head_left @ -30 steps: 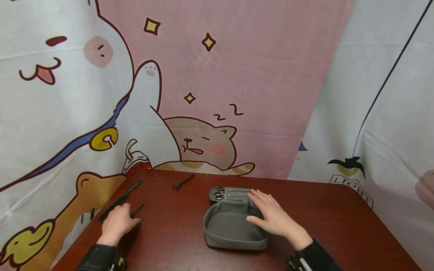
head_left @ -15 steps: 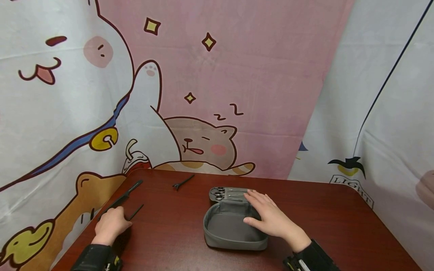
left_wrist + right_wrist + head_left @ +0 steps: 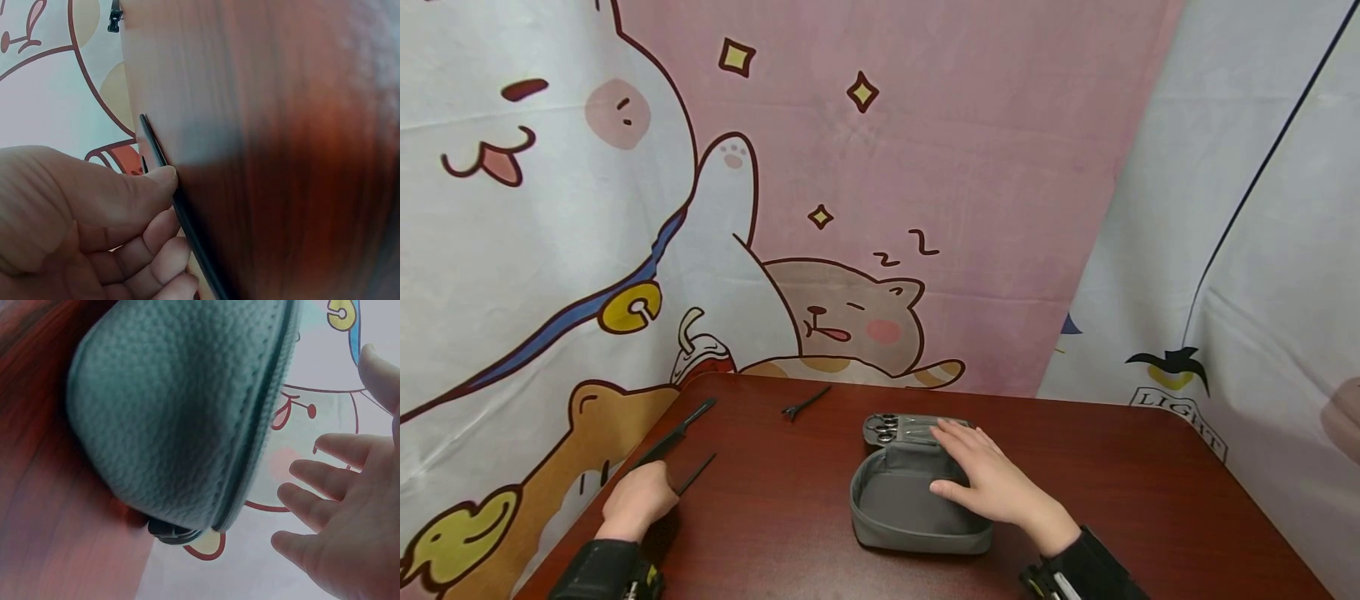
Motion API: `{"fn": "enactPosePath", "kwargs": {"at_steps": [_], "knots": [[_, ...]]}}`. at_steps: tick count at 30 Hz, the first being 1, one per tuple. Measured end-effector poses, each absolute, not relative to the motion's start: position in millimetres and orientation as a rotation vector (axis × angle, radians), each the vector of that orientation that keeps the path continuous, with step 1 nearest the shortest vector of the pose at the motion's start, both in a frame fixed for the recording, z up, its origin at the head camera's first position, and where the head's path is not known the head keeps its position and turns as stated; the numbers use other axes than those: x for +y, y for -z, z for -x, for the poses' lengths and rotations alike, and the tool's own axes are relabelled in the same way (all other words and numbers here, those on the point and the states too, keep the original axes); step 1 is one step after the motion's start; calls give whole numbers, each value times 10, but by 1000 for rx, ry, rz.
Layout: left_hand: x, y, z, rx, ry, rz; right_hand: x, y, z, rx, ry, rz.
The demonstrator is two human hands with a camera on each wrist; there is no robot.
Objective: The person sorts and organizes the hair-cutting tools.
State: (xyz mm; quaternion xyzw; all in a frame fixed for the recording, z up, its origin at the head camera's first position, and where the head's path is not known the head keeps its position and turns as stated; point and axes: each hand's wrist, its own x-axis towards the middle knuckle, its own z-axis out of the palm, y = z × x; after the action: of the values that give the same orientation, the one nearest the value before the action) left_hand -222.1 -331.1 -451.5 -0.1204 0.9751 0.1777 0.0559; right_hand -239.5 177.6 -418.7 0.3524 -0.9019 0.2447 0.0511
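My left hand is low at the table's left side. In the left wrist view its thumb and curled fingers pinch a slim black stick; its exact kind I cannot tell. Beside that hand lies a black comb-like tool with a thin handle, its near end covered by the hand. My right hand hovers with spread fingers over the right side of an unzipped grey-green case. The right wrist view shows a gap between fingers and the case's pebbled wall. In its raised lid section sit scissors behind loops.
A small black hair clip lies near the back edge of the red-brown table. A cartoon-printed cloth hangs right behind the table. Part of another person's hand shows at the far right.
My left hand has slid left and toward me, exposing more of the black stick, whose far tip stays nearly in place. The right hand has drifted slightly left over the case.
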Motion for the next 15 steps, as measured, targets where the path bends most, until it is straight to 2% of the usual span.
{"fn": "enactPosePath", "kwargs": {"at_steps": [15], "knots": [[-3311,4532,2197,2976,-550,302,1657,4130,2382,-2726,-769,-1125]]}}
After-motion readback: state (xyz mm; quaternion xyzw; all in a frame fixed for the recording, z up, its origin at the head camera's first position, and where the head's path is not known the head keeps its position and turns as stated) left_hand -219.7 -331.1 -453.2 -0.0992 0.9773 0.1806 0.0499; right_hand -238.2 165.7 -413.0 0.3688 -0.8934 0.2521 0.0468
